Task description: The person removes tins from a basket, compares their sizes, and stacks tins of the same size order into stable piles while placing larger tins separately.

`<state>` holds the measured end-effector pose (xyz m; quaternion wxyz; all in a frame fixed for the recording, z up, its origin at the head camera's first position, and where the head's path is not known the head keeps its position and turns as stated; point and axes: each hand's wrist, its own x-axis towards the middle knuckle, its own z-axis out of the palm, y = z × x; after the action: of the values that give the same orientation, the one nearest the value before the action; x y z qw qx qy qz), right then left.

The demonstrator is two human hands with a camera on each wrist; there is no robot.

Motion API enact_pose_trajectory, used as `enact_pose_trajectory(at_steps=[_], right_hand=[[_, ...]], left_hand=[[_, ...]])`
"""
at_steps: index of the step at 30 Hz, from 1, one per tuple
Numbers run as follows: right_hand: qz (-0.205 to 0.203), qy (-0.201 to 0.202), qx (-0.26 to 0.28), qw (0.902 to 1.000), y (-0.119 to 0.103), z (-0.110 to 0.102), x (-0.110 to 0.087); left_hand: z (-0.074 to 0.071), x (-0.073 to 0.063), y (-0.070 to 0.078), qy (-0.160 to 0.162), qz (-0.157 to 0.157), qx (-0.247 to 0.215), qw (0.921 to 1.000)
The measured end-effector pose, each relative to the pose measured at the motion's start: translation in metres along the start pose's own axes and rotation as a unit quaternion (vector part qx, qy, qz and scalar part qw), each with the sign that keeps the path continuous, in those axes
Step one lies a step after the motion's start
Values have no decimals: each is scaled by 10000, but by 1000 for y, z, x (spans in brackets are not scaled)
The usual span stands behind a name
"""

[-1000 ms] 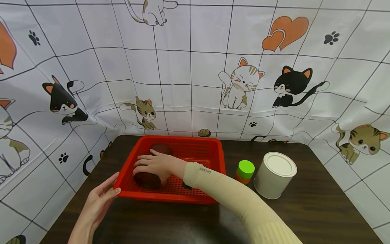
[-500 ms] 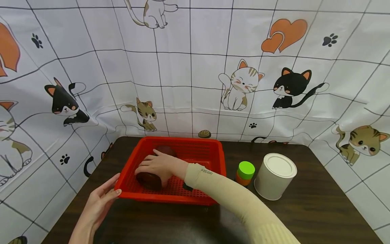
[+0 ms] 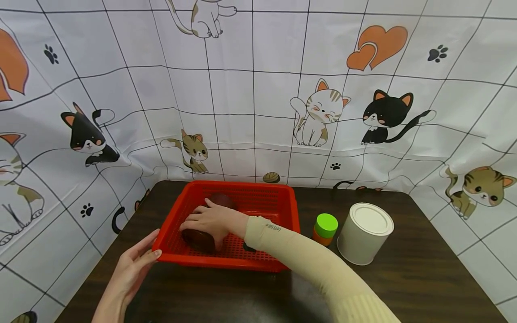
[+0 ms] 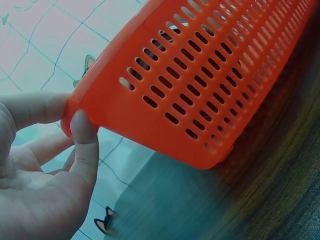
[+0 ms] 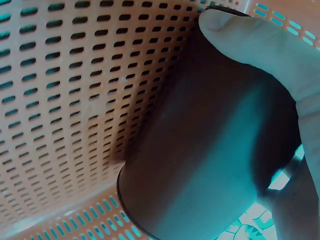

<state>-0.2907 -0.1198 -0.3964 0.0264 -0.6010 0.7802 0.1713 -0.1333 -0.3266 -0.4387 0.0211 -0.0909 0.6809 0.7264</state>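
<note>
My left hand (image 3: 128,276) pinches the near left corner of a red plastic basket (image 3: 226,260) between thumb and fingers. In the left wrist view the thumb (image 4: 84,129) presses the corner of the rim from outside. Inside the basket, toward its left side, a dark brown cylindrical can (image 5: 200,145) lies on its side. My right hand (image 3: 210,220) reaches over it and grips it, fingers spread across its far side and thumb on the near side. The hand covers the can's middle, leaving both ends in sight in the head view.
A small black thing (image 3: 248,247) lies in the basket, partly hidden by my right sleeve (image 3: 299,251). To the basket's right stand a small orange jar with a green lid (image 3: 326,226) and a large cream-coloured can (image 3: 363,235). The dark wooden table (image 3: 428,264) backs onto a cat-print sheet (image 3: 274,107).
The brown can and my right hand have shifted slightly to the right, its far end most. My left hand keeps its hold on the basket corner. The head view has moved a little.
</note>
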Motion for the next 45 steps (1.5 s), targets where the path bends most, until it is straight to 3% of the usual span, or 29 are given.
enact_pose_trajectory(at_steps=[22, 28, 34, 45], right_hand=[[322, -158, -54, 9993, -4, 3, -2], [274, 87, 373, 9989, 1, 2, -6], [462, 554, 1001, 9924, 11, -1, -16], [818, 1310, 1976, 9680, 27, 1, -30]], left_hand=[[1, 0, 0, 9, -9, 88, 10000], [0, 0, 0, -50, 30, 51, 10000], [0, -1, 1, -44, 18, 25, 10000], [0, 0, 1, -10, -25, 96, 10000]])
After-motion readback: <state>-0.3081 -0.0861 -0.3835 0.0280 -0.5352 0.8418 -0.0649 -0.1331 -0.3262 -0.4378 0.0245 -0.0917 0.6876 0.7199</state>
